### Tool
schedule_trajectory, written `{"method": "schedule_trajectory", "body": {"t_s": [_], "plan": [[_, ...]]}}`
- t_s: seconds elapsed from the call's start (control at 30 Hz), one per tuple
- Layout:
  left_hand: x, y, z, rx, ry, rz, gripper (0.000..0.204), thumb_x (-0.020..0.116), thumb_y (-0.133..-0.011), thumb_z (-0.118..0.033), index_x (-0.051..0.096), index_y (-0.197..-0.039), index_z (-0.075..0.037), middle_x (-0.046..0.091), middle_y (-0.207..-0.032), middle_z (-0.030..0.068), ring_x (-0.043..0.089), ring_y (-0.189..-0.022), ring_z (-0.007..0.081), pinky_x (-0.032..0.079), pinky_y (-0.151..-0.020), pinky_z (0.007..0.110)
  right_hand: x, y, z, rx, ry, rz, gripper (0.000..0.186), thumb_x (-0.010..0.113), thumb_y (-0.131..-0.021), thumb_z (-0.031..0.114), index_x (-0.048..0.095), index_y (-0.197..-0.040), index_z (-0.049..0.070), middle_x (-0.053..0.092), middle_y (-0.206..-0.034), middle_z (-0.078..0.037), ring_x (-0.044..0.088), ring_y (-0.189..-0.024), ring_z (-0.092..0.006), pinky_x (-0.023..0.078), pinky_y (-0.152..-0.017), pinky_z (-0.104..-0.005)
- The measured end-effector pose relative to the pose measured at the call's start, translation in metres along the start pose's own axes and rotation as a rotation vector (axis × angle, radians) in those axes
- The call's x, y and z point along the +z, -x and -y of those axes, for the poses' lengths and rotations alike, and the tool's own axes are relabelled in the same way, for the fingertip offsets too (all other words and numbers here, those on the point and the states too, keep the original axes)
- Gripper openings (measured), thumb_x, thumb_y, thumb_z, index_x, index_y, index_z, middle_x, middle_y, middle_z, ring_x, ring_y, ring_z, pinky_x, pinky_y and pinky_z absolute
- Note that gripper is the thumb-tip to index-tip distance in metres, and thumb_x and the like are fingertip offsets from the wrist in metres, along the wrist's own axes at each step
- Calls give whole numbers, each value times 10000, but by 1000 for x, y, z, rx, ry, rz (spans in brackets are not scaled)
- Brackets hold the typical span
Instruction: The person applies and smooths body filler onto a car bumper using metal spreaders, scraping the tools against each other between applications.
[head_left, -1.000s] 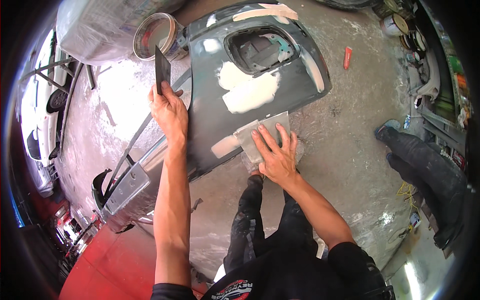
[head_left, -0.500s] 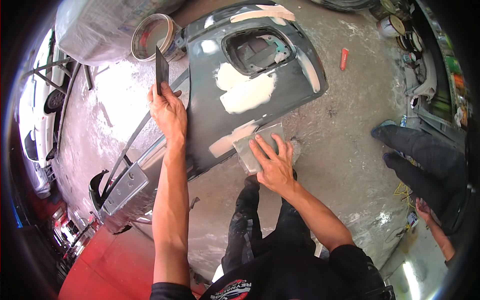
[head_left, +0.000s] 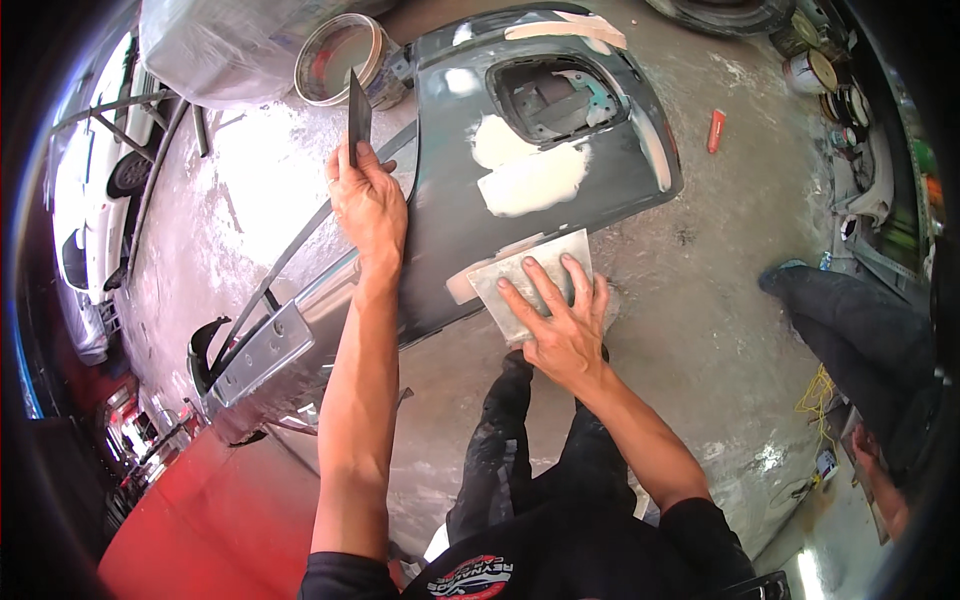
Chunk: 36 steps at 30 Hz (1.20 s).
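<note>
A dark, thin, flat spreader (head_left: 360, 118) stands on edge in my left hand (head_left: 368, 215), its fingers closed round the lower end. It is above the left side of a dark grey car body panel (head_left: 440, 195). Under the spread fingers of my right hand (head_left: 566, 335) is a pale grey square plate (head_left: 508, 269), tilted over the panel's near edge; the thumb's grip beneath is partly hidden. Cream filler patches (head_left: 535, 180) cover the panel below its oval opening (head_left: 560, 100). A beige filler strip (head_left: 462, 290) shows along the near edge, partly behind the plate.
A bucket (head_left: 340, 62) stands beyond the panel's left side. A metal bumper bar (head_left: 262, 352) lies at left, beside a red car panel (head_left: 210, 520). On the floor are a red tube (head_left: 716, 131) and yellow cord (head_left: 818, 395). Another person's dark-clad leg (head_left: 850, 310) is at right.
The whole view has shifted, so the panel and bucket appear farther right. Both hands keep their holds. The square plate has tilted, showing a brighter face; the other person's arm has moved lower.
</note>
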<state>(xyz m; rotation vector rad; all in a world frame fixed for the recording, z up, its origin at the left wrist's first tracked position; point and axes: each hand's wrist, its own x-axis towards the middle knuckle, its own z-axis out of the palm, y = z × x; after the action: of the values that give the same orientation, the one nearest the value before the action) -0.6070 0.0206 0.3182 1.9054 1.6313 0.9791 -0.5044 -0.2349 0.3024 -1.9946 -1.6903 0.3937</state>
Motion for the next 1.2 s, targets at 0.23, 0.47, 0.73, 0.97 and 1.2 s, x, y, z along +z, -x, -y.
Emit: {"method": "schedule_trajectory", "body": {"t_s": [0.23,0.47,0.73,0.97,1.2], "plan": [[-3,0,-3,-33,-7,17,288,498,-1057,-203,613,-1284,-68,580,-1122,164,685,-701,192,542,-645,340,12,-10,4,-5,20,57,891,871,-521,217,612,-1369,299,438,-1533,-27,320,-1363,-391,278,-1018,-620],[-4,1,-9,-70,5,13,315,461,-1070,-244,611,-1172,14,577,-1112,177,717,-772,223,525,-720,371,13,-12,6,1,54,76,873,885,-549,271,604,-1375,289,435,-1528,-31,330,-1357,-391,282,-1015,-620],[-2,2,-4,-41,10,28,299,466,-1069,-221,608,-1182,16,579,-1132,182,724,-793,221,529,-708,365,35,16,2,18,-16,33,797,712,-626,22,605,-1367,297,456,-1502,-44,383,-1291,-414,337,-951,-635],[-3,1,-6,-29,20,-3,315,463,-1071,-231,607,-1202,17,581,-1135,186,730,-799,228,531,-714,366,22,42,10,57,-57,133,820,726,-594,53,592,-1372,275,443,-1495,-58,368,-1306,-428,322,-989,-625],[-7,0,-8,-39,-4,-8,328,455,-1074,-241,608,-1199,20,581,-1130,198,732,-805,235,530,-725,369,3,28,5,89,29,-7,826,766,-560,74,618,-1342,295,469,-1477,-56,371,-1313,-426,331,-964,-630]]}}
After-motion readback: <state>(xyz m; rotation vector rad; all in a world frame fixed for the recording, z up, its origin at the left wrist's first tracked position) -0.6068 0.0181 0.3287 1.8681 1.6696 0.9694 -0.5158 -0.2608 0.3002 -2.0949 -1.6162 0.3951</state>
